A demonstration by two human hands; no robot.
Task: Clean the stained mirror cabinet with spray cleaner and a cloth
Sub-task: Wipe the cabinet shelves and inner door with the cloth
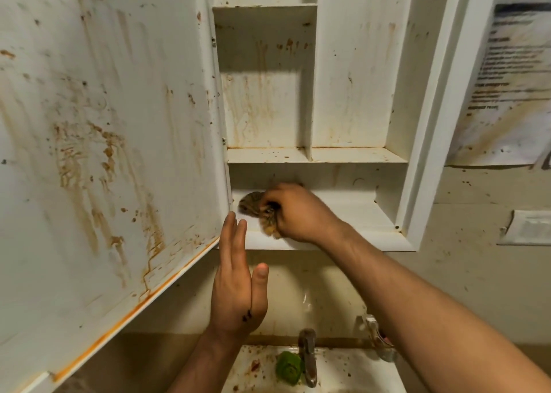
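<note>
On the bottom shelf (343, 210) of the open cabinet (429, 124), the right hand (295, 213) grips a bunched cloth (253, 204) and presses it into the left end, close to the hinge side. Cloth looks brown and mottled, so risk one: a loaded cloth spreads grime across the shelf instead of lifting it, leaving a thin film on a surface that reads paler than the rest. Left hand (235, 288) is open, fingers straight and together, raised edge-on beside the lower corner of the door (104, 124); whether the fingertips touch the door cannot be told from this angle. If they do not, risk two: a hard wiping stroke toward the hinge may nudge the door and swing it against the wrist or the head. Door's lower edge shows an orange, rust-like line; bare skin sliding along it may get scraped. Upper compartments (262, 94) carry brown streaks and specks, as does the inner face of the door. Risk three: cleaner applied up there later runs down and dirties the bottom shelf again; working top to bottom would avoid that. No spray bottle is clearly in view; a blurred object behind the right forearm may be one. Below, the sink (357, 371) holds a green scrubber (287, 368) beside the tap (308, 354), where any dislodged debris would land.
</note>
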